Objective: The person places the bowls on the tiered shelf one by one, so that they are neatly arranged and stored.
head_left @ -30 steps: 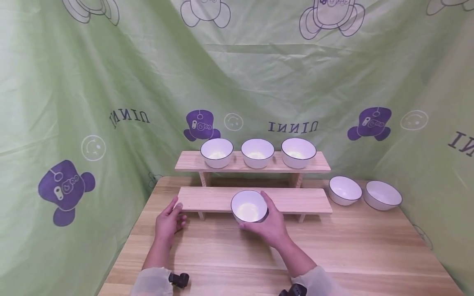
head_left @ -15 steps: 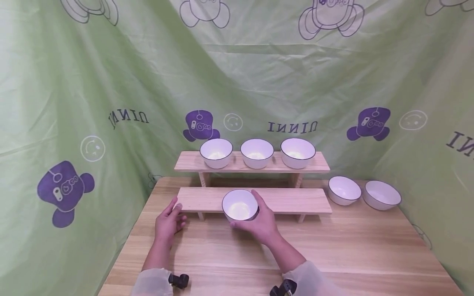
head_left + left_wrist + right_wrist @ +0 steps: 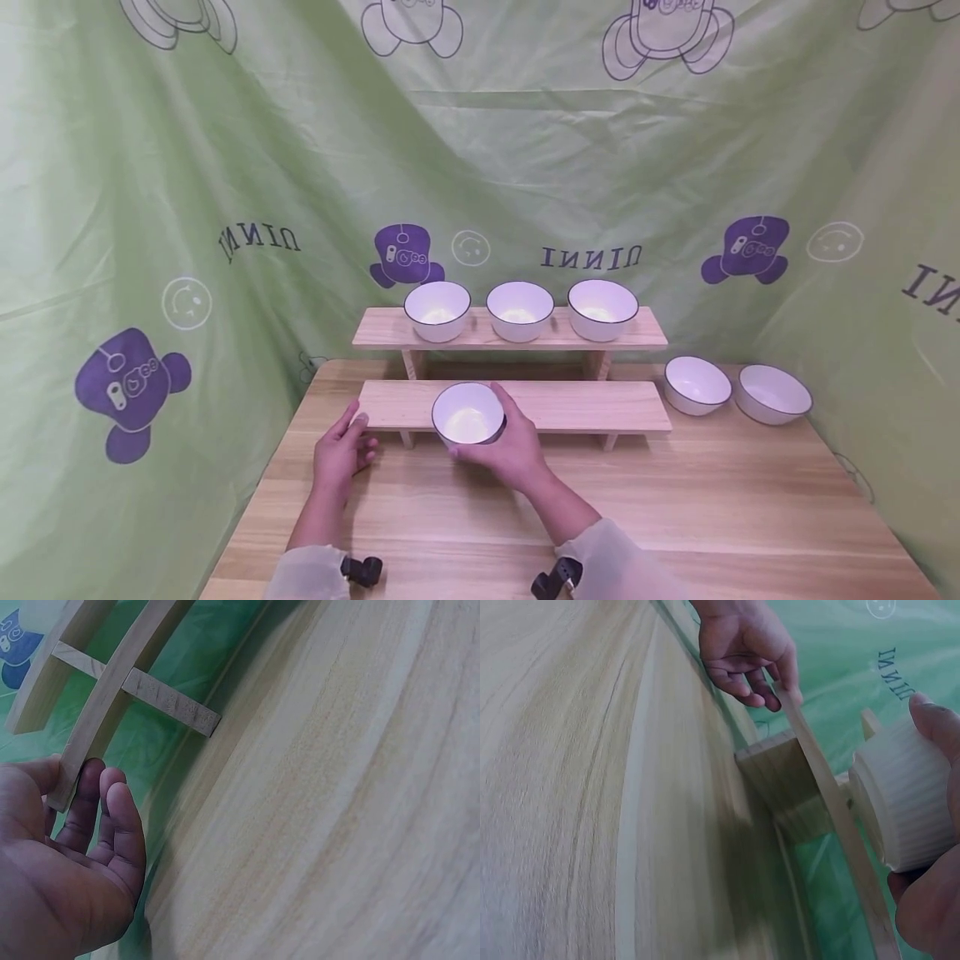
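Observation:
In the head view my right hand (image 3: 506, 446) grips a white bowl (image 3: 468, 414) with a dark rim, thumb at the near side and fingers at the far side. The bowl is over the left half of the lower wooden shelf (image 3: 585, 406). The right wrist view shows the bowl's ribbed outside (image 3: 911, 795) close to the board; whether they touch I cannot tell. My left hand (image 3: 71, 862) pinches the shelf's left end, thumb on top and fingertips underneath. Three similar bowls, left (image 3: 438, 312), middle (image 3: 521, 312) and right (image 3: 603, 311), stand in a row on the upper shelf (image 3: 480, 337).
Two more white bowls, one (image 3: 697, 386) beside the lower shelf's right end and another (image 3: 774, 395) farther right, sit on the wooden table (image 3: 712, 517). A green printed curtain (image 3: 300, 150) hangs behind and along both sides.
My right hand has carried the bowl left along the lower shelf, from near its middle into the left half. The left hand stays at the shelf's end.

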Available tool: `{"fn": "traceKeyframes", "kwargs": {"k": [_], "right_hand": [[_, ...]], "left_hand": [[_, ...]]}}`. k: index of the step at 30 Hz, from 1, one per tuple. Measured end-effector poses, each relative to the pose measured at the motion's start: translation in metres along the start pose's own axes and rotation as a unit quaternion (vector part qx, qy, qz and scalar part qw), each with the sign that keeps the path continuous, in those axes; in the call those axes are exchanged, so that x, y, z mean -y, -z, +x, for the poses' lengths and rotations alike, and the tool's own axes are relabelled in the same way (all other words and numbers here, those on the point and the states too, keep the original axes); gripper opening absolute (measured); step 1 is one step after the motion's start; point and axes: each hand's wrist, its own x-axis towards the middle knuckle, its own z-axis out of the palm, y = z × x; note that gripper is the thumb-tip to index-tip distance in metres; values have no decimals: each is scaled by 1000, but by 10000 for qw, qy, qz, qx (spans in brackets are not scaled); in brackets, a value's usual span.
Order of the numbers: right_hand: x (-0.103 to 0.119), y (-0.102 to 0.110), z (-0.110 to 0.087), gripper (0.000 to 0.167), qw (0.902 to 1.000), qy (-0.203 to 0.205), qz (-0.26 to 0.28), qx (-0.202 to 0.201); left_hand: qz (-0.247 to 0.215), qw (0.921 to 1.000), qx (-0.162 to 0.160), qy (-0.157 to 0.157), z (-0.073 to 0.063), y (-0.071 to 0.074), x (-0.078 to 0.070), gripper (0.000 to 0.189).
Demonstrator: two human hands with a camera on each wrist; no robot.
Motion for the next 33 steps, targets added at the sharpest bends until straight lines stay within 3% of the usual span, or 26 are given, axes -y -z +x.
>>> {"fn": "traceKeyframes", "kwargs": {"k": [33], "right_hand": [[9, -47, 24, 128, 9998, -52, -26, 177]], "left_hand": [[0, 10000, 44, 13, 2, -1, 3, 61]]}}
